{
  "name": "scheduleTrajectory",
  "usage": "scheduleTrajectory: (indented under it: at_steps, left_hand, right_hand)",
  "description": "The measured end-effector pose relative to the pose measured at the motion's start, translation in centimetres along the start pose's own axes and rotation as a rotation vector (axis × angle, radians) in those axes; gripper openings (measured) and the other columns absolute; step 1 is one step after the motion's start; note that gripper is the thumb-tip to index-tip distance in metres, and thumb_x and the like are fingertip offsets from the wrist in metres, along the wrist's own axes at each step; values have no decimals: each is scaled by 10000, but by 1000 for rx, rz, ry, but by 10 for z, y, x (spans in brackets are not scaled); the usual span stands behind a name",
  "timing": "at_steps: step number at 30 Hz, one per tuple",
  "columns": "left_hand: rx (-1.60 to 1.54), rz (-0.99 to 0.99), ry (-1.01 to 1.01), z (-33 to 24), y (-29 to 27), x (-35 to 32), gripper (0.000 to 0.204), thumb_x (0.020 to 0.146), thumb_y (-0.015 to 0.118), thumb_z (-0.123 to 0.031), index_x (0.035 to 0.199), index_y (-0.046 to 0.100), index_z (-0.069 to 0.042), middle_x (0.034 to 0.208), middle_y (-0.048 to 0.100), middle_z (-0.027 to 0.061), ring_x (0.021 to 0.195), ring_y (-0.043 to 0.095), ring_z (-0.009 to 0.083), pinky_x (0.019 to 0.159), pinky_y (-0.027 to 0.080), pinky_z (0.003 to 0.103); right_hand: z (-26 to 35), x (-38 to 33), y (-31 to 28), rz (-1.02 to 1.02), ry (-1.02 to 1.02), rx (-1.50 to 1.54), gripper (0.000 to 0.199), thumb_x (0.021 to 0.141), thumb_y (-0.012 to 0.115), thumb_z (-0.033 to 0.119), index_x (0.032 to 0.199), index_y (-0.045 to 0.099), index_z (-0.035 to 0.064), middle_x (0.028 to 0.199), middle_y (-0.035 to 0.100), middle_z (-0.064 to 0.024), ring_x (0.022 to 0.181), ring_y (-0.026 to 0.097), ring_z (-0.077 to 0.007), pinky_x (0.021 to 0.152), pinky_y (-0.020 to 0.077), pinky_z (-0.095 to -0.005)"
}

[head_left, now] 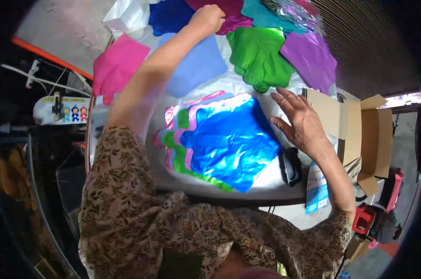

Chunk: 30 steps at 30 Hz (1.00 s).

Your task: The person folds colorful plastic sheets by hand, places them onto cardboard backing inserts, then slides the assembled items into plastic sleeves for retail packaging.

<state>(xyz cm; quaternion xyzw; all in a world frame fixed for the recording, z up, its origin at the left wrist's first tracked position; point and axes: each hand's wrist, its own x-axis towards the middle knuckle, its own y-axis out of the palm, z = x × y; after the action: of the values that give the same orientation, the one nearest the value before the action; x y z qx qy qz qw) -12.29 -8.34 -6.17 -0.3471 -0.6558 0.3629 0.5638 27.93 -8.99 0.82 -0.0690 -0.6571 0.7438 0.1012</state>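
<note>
My left hand (207, 19) reaches to the far side of the table, fingers bent together on a magenta foil balloon (238, 21) lying flat; its fingertips are partly hidden. My right hand (299, 122) hovers, fingers apart and holding nothing, right of a fanned stack of flat foil balloons. On top of that stack lies a shiny blue foil balloon (233, 144); pink, green and lilac edges show at its left. Beyond are a green foil balloon (261, 56), a purple one (311, 60), a pale blue one (199, 65) and a pink one (120, 63).
A dark strap-like item (290, 166) and a blue-white packet (316, 190) lie by my right forearm. An open cardboard box (375, 139) stands to the right. At the far edge are a white paper container (129, 16), dark blue foil (171, 17), teal foil (261, 16) and clear plastic packaging (296, 14).
</note>
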Motion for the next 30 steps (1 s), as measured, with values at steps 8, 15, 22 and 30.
scheduleTrajectory:
  at_steps: [8, 15, 22, 30]
  left_hand:
    - [366, 184, -5, 21, 81, 50, 195, 846, 627, -160, 918, 772, -51, 1072, 721, 215, 1018, 705, 361, 844, 585, 489]
    - [346, 299, -112, 14, 76, 44, 195, 850, 625, -137, 974, 756, -65, 1133, 723, 148, 1084, 692, 299, 914, 559, 443]
    - [-184, -151, -602, 76, 88, 31, 323, 810, 803, -332, 1054, 772, -124, 903, 767, 95, 810, 734, 271, 767, 581, 377]
    - [-377, -191, -606, 44, 33, 48, 116, 895, 685, -143, 938, 706, -36, 887, 715, 114, 799, 674, 220, 728, 525, 381]
  right_hand:
    - [-25, 39, 2, -46, -126, 9, 534, 912, 713, 196, 1402, 539, 77, 1421, 567, -149, 1290, 563, -345, 1164, 338, -552]
    - [-46, 76, 13, -90, -215, 38, 492, 917, 701, 155, 1378, 557, 59, 1384, 603, -141, 1277, 584, -317, 1158, 339, -575]
    - [-91, 204, 45, -181, -272, 151, 457, 948, 649, 137, 1374, 534, 16, 1315, 609, -251, 1205, 594, -409, 1047, 461, -483]
    - [-106, 335, 121, -274, -68, -102, 592, 1051, 376, 503, 1396, 542, 51, 1466, 540, -173, 1374, 492, -321, 1146, 339, -549]
